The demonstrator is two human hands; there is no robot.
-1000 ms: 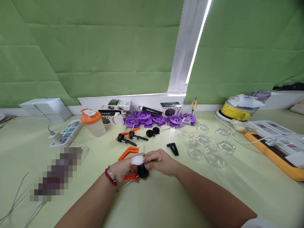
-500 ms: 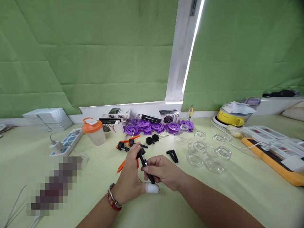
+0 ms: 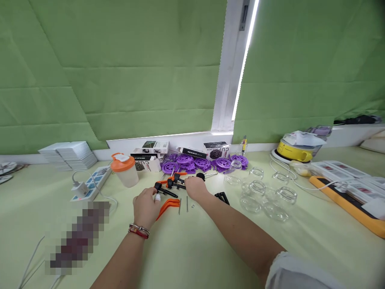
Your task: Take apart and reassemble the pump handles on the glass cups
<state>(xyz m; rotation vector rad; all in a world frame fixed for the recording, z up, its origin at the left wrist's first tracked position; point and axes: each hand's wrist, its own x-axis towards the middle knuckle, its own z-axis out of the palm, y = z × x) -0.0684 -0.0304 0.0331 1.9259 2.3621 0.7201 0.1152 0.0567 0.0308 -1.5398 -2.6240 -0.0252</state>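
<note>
My left hand (image 3: 146, 208), its thumb wrapped in white, pinches the head of a black handled part (image 3: 168, 192) lying low over the table. Just beyond it lie two similar parts, one a black handled part (image 3: 173, 183) partly behind my right hand (image 3: 195, 188). That hand reaches forward, back upward, its fingertips hidden. A round black disc (image 3: 200, 176) shows just past its knuckles. Orange curved strips (image 3: 168, 204) rest by my left hand. Two long metal screws (image 3: 187, 204) and a small nut (image 3: 193, 206) lie between the hands.
Purple wheel-like parts (image 3: 203, 163) and cup holder boxes (image 3: 215, 152) line the back. Two black levers (image 3: 222, 198) lie beside my right forearm. Clear plastic cups (image 3: 257, 188) stand to the right. An orange-lidded shaker (image 3: 126, 172) and a power strip (image 3: 93, 182) are at left.
The black handled part has moved from between both hands to beside the others, with my left hand. My right hand has let go of it and moved forward. Screws and nut are uncovered.
</note>
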